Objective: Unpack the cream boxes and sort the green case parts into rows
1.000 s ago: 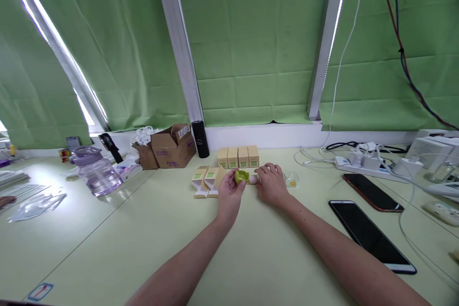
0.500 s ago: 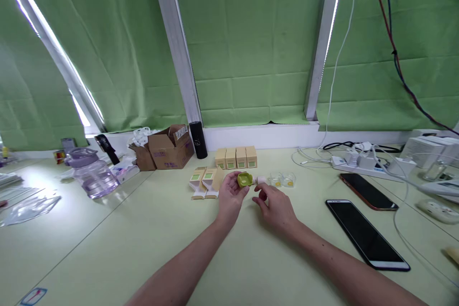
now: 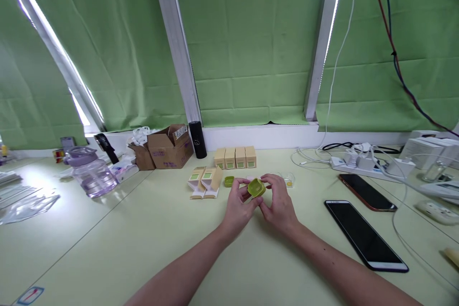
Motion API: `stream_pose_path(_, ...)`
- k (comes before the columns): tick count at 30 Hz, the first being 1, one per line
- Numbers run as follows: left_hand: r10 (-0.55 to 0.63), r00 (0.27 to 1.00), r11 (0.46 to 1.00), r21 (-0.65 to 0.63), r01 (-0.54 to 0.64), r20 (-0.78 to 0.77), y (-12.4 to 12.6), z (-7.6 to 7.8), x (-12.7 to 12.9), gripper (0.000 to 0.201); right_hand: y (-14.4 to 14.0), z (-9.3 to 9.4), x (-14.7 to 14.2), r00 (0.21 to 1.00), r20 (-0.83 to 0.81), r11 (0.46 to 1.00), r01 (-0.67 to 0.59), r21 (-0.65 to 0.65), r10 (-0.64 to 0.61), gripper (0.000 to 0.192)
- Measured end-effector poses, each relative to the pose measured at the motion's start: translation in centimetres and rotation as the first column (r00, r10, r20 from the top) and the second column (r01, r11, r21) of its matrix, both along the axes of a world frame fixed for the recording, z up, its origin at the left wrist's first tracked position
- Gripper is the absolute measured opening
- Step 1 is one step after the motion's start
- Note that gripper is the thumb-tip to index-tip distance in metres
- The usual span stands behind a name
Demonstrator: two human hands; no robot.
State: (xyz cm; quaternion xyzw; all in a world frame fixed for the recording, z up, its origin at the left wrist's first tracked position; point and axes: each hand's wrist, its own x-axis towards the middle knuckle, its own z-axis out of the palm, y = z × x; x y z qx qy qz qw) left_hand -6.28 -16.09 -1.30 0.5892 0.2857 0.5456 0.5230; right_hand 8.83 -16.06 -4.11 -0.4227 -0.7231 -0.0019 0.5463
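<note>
At nine o'clock on the table (image 3: 107,248) stands a purple water jug (image 3: 90,177), and toward eleven o'clock an open cardboard box (image 3: 171,146) with a black cylinder (image 3: 196,139) beside it. Nearer twelve o'clock, four small closed cartons (image 3: 235,158) stand in a row, which I judge finished, while two open cartons (image 3: 204,181) lie in front of them and a small green lid (image 3: 229,181) lies loose just beside those. Just right of that, the left hand (image 3: 239,206) and right hand (image 3: 278,203) meet, fingers curled and pinching a green cap (image 3: 256,187) between them, lifted off the table. Past them sits a clear little pot (image 3: 289,180) with something yellow inside, seemingly not boxed. At three o'clock lie two phones (image 3: 366,234) and a power strip (image 3: 362,165)
</note>
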Motion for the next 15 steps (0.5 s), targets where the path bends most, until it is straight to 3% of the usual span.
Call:
stream_pose_path(5, -0.022, 0.999, 0.999, -0.039, 0.021, -0.029, -0.1, -0.4, 0.2, 0.056, 0.1, 0.1, 0.4, 0.999, 0.029, 1.000, 0.020, 0.016, -0.021, 0.049)
stream_pose_path(15, 0.090, 0.986, 0.993, 0.088, -0.079, -0.139, 0.5, -0.7, -0.3, 0.051, -0.4, 1.3, 0.8, 0.997, 0.068, 0.997, 0.034, 0.069, -0.039, 0.040)
